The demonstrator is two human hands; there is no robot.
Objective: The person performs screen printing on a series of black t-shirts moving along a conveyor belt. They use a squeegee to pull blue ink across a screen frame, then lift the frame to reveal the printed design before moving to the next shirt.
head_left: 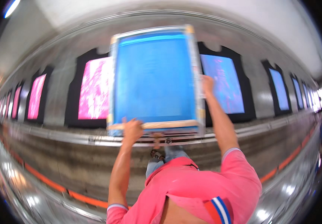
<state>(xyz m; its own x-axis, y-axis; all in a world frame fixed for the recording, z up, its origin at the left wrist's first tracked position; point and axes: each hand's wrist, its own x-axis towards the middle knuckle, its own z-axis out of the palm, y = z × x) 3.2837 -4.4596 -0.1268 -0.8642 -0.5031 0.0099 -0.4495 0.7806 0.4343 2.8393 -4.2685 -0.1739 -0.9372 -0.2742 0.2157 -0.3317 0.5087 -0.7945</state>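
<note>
A screen printing frame (154,76) with blue mesh, pale metal sides and taped corners is in front of me over the long table. Along its near edge lies a pale wooden bar (172,124), like a squeegee handle. My left hand (132,129) is closed on the frame's near edge at the bar's left part; whether it also grips the bar is unclear. Round the frame's right side my right hand (208,85) is closed, slightly blurred. Partly behind the frame are a black shirt piece (73,100) with a pink print and another (247,100) with a blue-and-pink print.
More black shirt pieces lie along the grey table (58,93), pink-printed (37,96) leftward and blue-printed (279,89) rightward. A metal rail (93,140) runs along its near edge. Behind me, an orange strip (47,181) borders another shiny table (30,199).
</note>
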